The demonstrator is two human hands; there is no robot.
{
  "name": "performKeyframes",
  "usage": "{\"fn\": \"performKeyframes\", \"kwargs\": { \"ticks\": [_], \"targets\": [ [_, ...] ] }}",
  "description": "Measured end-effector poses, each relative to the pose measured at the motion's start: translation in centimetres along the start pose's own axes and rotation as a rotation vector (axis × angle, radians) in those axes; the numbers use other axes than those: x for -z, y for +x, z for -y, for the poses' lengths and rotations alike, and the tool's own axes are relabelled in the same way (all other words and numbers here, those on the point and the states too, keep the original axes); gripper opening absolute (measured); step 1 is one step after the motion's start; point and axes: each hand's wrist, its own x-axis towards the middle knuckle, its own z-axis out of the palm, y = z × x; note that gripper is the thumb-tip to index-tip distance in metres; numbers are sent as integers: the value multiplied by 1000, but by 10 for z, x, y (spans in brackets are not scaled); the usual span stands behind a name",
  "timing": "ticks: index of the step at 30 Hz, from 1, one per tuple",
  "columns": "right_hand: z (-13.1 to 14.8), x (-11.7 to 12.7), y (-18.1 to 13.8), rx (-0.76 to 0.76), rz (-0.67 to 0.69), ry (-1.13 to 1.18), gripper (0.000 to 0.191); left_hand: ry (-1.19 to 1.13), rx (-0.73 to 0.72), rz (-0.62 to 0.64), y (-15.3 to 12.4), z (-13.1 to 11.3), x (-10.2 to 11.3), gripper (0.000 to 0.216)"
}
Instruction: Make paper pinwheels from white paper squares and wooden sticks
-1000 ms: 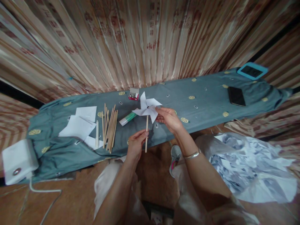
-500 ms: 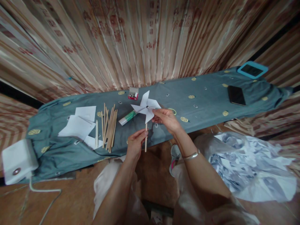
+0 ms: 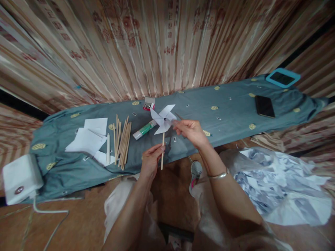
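Observation:
A white paper pinwheel [image 3: 162, 120] is pinned at its centre to a wooden stick [image 3: 162, 150]. My left hand [image 3: 151, 161] pinches that stick near its lower half and holds it upright over the table's front edge. My right hand [image 3: 190, 131] is just right of the wheel, its fingertips at one of the paper blades, fingers loosely curled. A bracelet sits on my right wrist.
On the grey-blue cloth-covered table [image 3: 225, 115] lie a bundle of wooden sticks [image 3: 122, 141], white paper squares [image 3: 87, 139], a green glue stick [image 3: 143, 130], a small box of pins [image 3: 148, 104], a black phone [image 3: 265, 106] and a blue-framed tablet [image 3: 283, 77]. Crumpled paper [image 3: 277, 184] lies at the right.
The pinwheel's blades have turned on the stick. My right hand has slid slightly right along the wheel's edge. My left hand has stayed on the stick.

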Motion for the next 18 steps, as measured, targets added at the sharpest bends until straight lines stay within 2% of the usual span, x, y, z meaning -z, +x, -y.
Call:
{"fn": "performKeyframes", "kwargs": {
  "ticks": [3, 5, 7, 12, 18],
  "targets": [
    [-4, 10, 8, 61, -215, 74, 45, 2, 11, 3, -1, 0, 0, 47],
    [-7, 12, 13, 90, -284, 132, 41, 4, 17, 6, -1, 1, 0, 46],
    [-8, 12, 15, 82, -275, 170, 40, 9, 22, 19, -2, 1, -1, 47],
    [-9, 6, 16, -51, -153, 202, 38, 31, 14, 47, -2, 1, 0, 44],
    [-9, 4, 17, -90, -127, 247, 36, 19, 20, 43, -1, 1, -1, 46]
  ]
}}
